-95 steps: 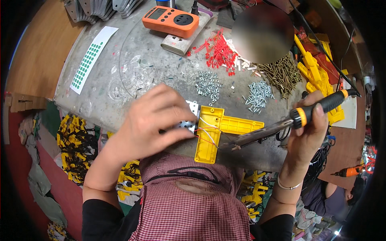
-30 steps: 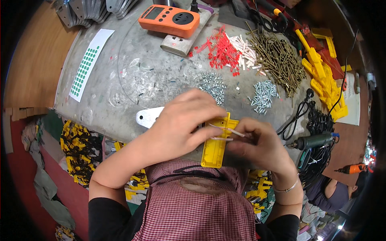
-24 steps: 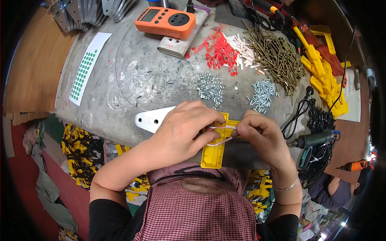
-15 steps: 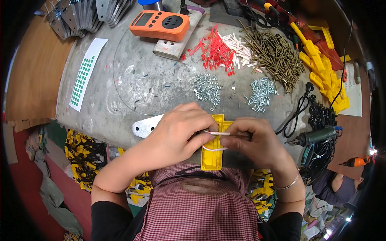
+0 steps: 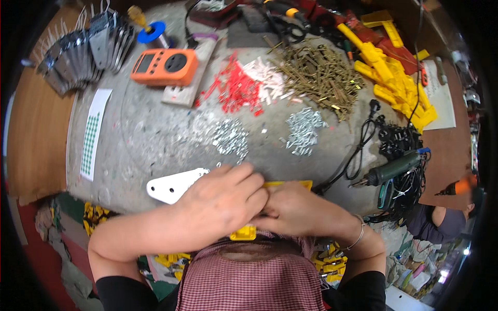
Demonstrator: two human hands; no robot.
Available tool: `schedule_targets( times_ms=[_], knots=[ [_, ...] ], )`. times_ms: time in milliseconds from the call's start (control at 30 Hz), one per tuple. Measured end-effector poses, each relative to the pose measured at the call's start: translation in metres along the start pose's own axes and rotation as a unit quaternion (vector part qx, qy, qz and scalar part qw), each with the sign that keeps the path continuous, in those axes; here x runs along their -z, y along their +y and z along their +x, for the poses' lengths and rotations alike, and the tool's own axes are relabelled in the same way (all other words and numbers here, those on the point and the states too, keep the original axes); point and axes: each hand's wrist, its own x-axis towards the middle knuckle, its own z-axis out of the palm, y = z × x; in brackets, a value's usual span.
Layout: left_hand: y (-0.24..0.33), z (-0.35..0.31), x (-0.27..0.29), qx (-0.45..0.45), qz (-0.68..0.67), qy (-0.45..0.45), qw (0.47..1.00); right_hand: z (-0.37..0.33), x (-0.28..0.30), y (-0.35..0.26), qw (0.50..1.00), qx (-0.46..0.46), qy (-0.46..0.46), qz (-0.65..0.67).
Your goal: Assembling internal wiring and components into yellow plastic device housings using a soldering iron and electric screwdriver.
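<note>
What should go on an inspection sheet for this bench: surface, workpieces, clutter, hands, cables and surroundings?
Surface: grey worktop, stained and scuffed.
Workpieces: yellow housing, largely hidden; silver-white plate, two dark holes showing, right end behind the left hand.
Clutter: piles of small silver hardware, silver screws, brass-coloured screws, red parts and white pieces.
Hands: the left meets the right hand over the housing; their grip cannot be made out.
Cables: black plug cable right of the hands; dark cable bundle by a green power tool.
Surroundings: metal plates upper left; yellow parts upper right; another person, partly visible, far right.
</note>
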Motion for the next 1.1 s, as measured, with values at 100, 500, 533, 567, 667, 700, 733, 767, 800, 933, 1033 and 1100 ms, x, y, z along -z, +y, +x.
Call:
schedule_targets(
  times_ms=[100, 500, 533, 567, 667, 700, 733, 767, 800, 933, 1033, 1100],
  knots=[
    [0.007, -0.018, -0.013, 0.023, 0.020, 0.042, 0.999, -0.009, 0.036, -0.009, 0.992, -0.013, 0.034, 0.122],
    [0.024, -0.033, -0.063, 0.147, 0.088, 0.257, 0.951, 0.027, 0.246, 0.168, 0.783, -0.293, 0.429, -0.342],
    [0.025, -0.035, -0.065, 0.162, 0.089, 0.249, 0.951, 0.042, 0.242, 0.175, 0.759, -0.332, 0.397, -0.395],
    [0.021, -0.029, -0.066, 0.163, 0.082, 0.269, 0.946, 0.046, 0.244, 0.181, 0.760, -0.347, 0.374, -0.403],
    [0.019, -0.026, -0.065, 0.163, 0.062, 0.284, 0.943, 0.036, 0.262, 0.207, 0.732, -0.342, 0.418, -0.415],
    [0.019, -0.025, -0.065, 0.167, 0.059, 0.290, 0.941, 0.026, 0.269, 0.207, 0.730, -0.279, 0.465, -0.416],
    [0.019, -0.025, -0.066, 0.174, 0.059, 0.287, 0.940, 0.031, 0.267, 0.186, 0.757, -0.241, 0.481, -0.371],
    [0.017, -0.024, -0.066, 0.170, 0.056, 0.289, 0.940, 0.024, 0.267, 0.160, 0.773, -0.208, 0.501, -0.329],
    [0.018, -0.023, -0.066, 0.181, 0.059, 0.281, 0.941, 0.021, 0.258, 0.139, 0.819, -0.149, 0.532, -0.154],
    [0.016, -0.027, -0.069, 0.190, 0.065, 0.298, 0.933, 0.009, 0.168, 0.052, 0.841, 0.063, 0.462, 0.276],
    [0.014, -0.029, -0.071, 0.189, 0.066, 0.300, 0.933, 0.003, 0.099, -0.004, 0.811, 0.118, 0.380, 0.429],
    [0.017, -0.027, -0.070, 0.185, 0.067, 0.304, 0.932, -0.009, 0.086, -0.014, 0.811, 0.184, 0.239, 0.501]
  ],
)
